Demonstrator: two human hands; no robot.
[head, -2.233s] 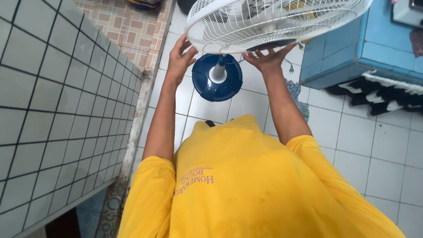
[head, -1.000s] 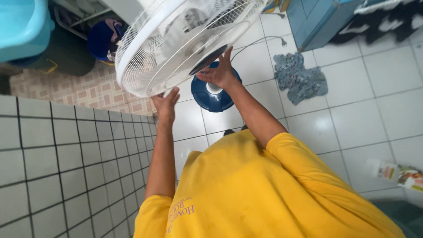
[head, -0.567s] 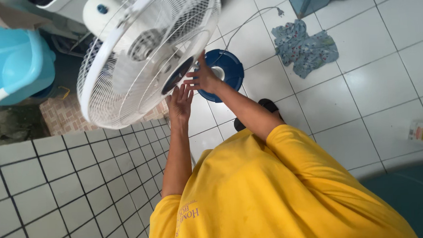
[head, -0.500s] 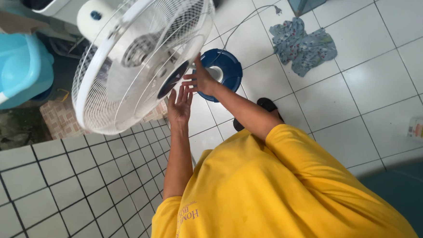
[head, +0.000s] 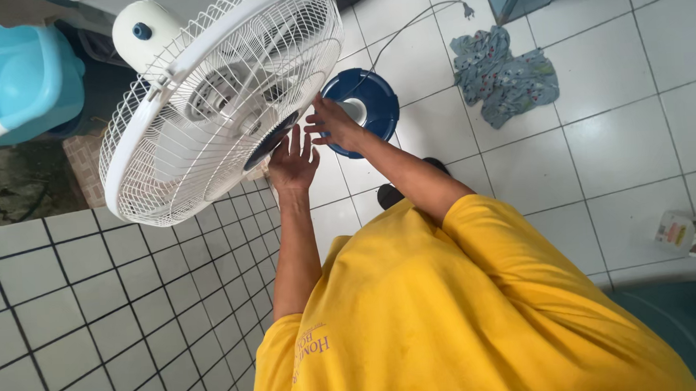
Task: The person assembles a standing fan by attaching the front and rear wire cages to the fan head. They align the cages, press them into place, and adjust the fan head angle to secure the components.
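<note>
A white pedestal fan [head: 200, 108] with a wire grille and a dark centre cap tilts toward me over its round blue base [head: 375, 107]. My left hand [head: 292, 160] lies flat on the grille just below the centre cap, fingers apart. At the grille's lower right rim, my right hand [head: 332, 125] has its fingers curled onto the wire. The fan's white motor housing [head: 143, 33] points away to the upper left. My yellow shirt fills the lower part of the view and hides the floor beneath me.
A tiled wall or counter [head: 92, 312] runs along the left. Behind the fan stands a light blue tub [head: 8, 78]. A patterned cloth [head: 504, 68] and the fan's plug [head: 465, 8] lie on the white floor tiles. At right are a small carton [head: 691, 237] and a dark green container [head: 680, 313].
The fan head has swung left and tilted further over. My left hand has slid from the rim to the grille near the centre cap, and my right hand has moved to the lower rim.
</note>
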